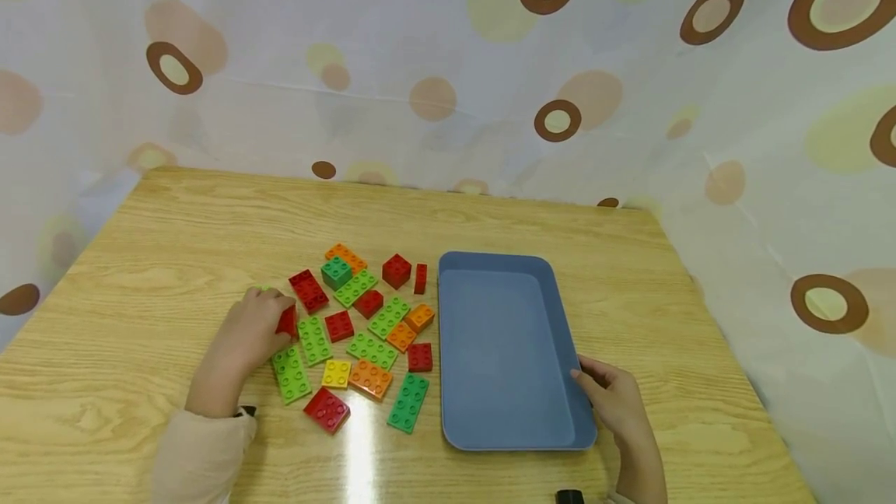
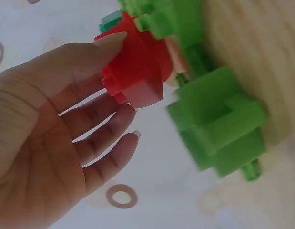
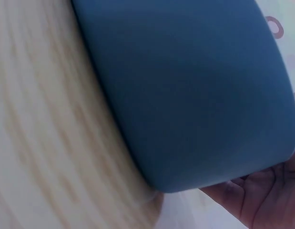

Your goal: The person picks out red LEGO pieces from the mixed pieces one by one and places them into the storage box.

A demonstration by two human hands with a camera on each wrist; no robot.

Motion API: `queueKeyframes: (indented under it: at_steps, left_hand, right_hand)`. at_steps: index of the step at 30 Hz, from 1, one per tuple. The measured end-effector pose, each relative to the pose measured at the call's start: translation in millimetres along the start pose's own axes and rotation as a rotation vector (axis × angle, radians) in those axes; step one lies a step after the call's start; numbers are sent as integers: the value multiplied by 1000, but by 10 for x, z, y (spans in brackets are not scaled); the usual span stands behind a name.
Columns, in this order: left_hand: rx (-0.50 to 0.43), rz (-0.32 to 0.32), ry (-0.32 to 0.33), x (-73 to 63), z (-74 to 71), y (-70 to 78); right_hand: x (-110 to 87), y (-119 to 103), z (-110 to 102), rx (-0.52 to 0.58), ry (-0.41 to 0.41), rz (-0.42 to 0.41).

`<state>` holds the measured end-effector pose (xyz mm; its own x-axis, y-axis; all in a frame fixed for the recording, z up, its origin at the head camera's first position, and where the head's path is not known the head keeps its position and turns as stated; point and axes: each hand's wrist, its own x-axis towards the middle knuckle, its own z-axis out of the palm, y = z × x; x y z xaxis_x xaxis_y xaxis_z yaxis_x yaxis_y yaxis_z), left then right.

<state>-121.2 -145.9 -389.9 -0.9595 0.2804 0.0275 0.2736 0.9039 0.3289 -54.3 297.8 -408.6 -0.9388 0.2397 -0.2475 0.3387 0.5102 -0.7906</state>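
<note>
At the left edge of the spread of bricks, my left hand [image 1: 256, 327] pinches a red toy brick [image 1: 286, 321] between thumb and fingers. Up close in the left wrist view, the thumb lies along one side of that red brick [image 2: 137, 71], and light green bricks [image 2: 218, 119] stand right beside it. My right hand [image 1: 617, 397] grips the right rim of a blue-grey tray [image 1: 514, 360], its thumb over the edge. In the right wrist view the tray's outer wall [image 3: 195, 105] hides most of the fingers.
Between my left hand and the tray lie several loose bricks, among them a yellow brick [image 1: 337, 374], an orange brick [image 1: 371, 379] and a dark green brick [image 1: 408, 403]. All rest on a wooden table [image 1: 231, 216]. A patterned cloth [image 1: 392, 45] hangs behind it.
</note>
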Motion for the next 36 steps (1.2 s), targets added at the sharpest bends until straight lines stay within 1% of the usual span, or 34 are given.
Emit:
queueKeyframes:
  at_steps: [2, 5, 8, 10, 12, 14, 17, 21, 26, 29, 32, 36]
  left_hand:
    - [-4, 3, 11, -17, -51, 50]
    - [7, 43, 38, -45, -145, 188]
    - [18, 109, 81, -48, -211, 395]
    - [13, 148, 109, -36, -222, 544]
    - [-5, 173, 117, -16, -220, 684]
    - [-21, 202, 109, 15, -214, 811]
    - [-42, 246, 73, 84, -180, 965]
    - [-17, 323, 42, 234, -135, 1151]
    - [23, 400, -17, 494, -142, 1438]
    - [35, 443, -41, 661, -126, 1585]
    - [43, 479, -59, 829, -56, 1680]
    - [63, 503, -92, 1028, 110, 1741]
  right_hand:
    - [1, -5, 1, -9, 3, -7]
    - [0, -11, 2, -20, 5, -15]
    - [3, -9, -15, -37, 16, -39]
    - [6, -8, -28, -42, 24, -53]
    - [9, -8, -34, -44, 34, -62]
    - [10, -10, -31, -34, 39, -57]
    - [10, -8, -14, -36, 35, -49]
    - [11, -1, 5, -47, 35, -58]
    - [19, 13, -11, -52, 71, -62]
    - [24, 22, -16, -30, 80, -68]
    - [24, 24, -3, -10, 72, -74]
    - [18, 29, 19, -1, 62, -80]
